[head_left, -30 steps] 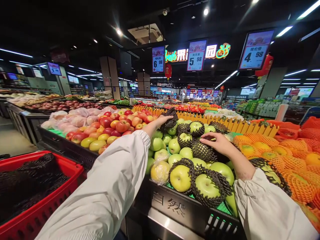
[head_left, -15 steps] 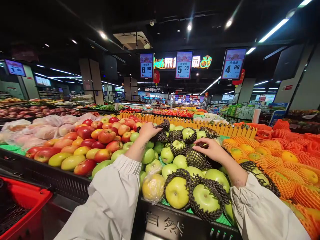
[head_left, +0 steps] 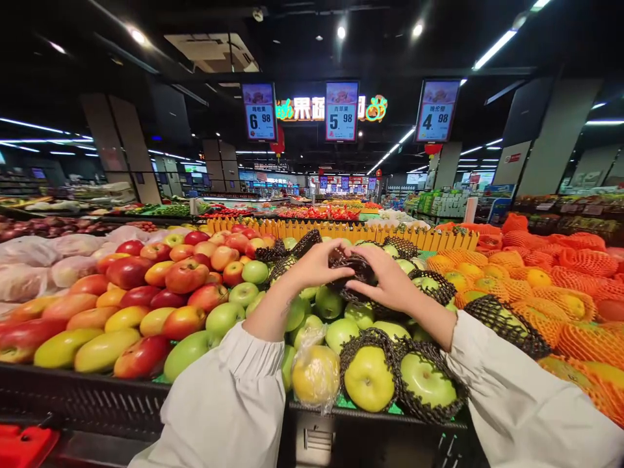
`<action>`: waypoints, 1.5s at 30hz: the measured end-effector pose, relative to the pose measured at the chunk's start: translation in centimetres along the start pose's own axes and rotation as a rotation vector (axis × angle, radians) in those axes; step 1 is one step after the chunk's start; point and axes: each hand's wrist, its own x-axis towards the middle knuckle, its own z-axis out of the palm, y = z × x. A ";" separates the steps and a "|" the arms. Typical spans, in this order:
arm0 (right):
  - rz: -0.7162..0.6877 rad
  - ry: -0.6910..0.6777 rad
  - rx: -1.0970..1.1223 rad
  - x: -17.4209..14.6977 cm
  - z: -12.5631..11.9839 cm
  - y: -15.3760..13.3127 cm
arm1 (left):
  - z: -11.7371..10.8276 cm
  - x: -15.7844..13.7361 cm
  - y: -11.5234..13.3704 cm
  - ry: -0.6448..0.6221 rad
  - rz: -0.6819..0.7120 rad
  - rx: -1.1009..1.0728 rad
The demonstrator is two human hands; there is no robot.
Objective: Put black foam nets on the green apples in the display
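The left hand (head_left: 316, 266) and the right hand (head_left: 392, 283) meet above the green apples (head_left: 342, 335), curled toward each other with a black net (head_left: 355, 263) between them. Both grips are part open, fingers bent over the far side and thumbs toward the near side, and both have hold of the net; whether an apple sits inside it, I cannot tell. The two thumbs come close together in front, and the fingertips nearly meet behind

Another dark net (head_left: 303, 246) lies on the pile just beyond the left hand. At the near edge of the tray (head_left: 414, 426), a yellowish apple (head_left: 369, 380) and a green apple (head_left: 429, 378) sit side by side in black nets, with a film-wrapped fruit (head_left: 316, 376) just left of them

Red apples (head_left: 129, 272) are heaped to the left, touching the green ones, and bagged fruit (head_left: 73, 273) lies past them. Oranges (head_left: 539, 278) in orange nets fill the right side. A low yellow fence (head_left: 322, 229) runs behind the fruit; the middle price screen (head_left: 342, 110) above reads 5.98. The corner of a red basket (head_left: 24, 445) shows at lower left
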 end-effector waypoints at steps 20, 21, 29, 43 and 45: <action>0.396 0.255 0.312 -1.1 0.2 1.4 | -5.2 -2.9 0.6 -0.282 -0.787 0.439; 0.415 0.261 0.317 -1.1 0.2 1.4 | -5.8 -3.4 0.8 -0.269 -0.829 0.424; 0.365 0.306 0.430 -1.3 0.3 2.4 | -4.1 -4.4 1.7 -0.325 -0.890 0.430; 0.367 0.296 0.368 -0.9 0.4 2.2 | -3.2 -10.2 4.0 -0.181 -0.865 0.709; 0.346 0.298 0.379 -1.0 0.4 2.2 | -3.0 -12.5 4.0 -0.186 -0.806 0.701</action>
